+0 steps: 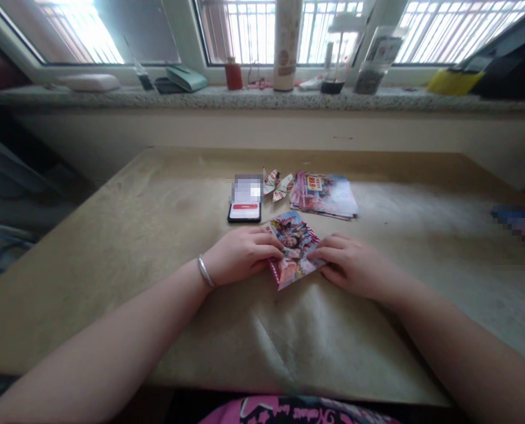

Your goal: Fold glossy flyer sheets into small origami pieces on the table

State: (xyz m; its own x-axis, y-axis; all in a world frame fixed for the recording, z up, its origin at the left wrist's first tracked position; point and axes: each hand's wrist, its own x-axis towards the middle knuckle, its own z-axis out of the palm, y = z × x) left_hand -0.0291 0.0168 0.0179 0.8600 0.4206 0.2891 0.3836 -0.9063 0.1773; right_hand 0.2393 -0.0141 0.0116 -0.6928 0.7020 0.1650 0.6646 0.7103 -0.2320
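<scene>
A colourful printed paper (pixel 294 247), partly folded, lies on the brown table (pixel 156 235) in front of me. My left hand (pixel 240 254), with a silver bracelet on its wrist, rests on the paper's left edge with fingers curled and pressing down. My right hand (pixel 355 265) presses on the paper's right corner, fingers together. Beyond the paper lie a folded paper figure (pixel 277 184), a stack of colourful printed sheets (pixel 324 194) and a phone (pixel 245 200) with its screen lit.
A stone windowsill (pixel 262 99) runs along the back, holding a tall cylinder (pixel 286 44), a red cup (pixel 233 75), a green pouch (pixel 186 78) and a yellow object (pixel 452 81). A blurred blue item (pixel 521 224) lies at the table's right edge.
</scene>
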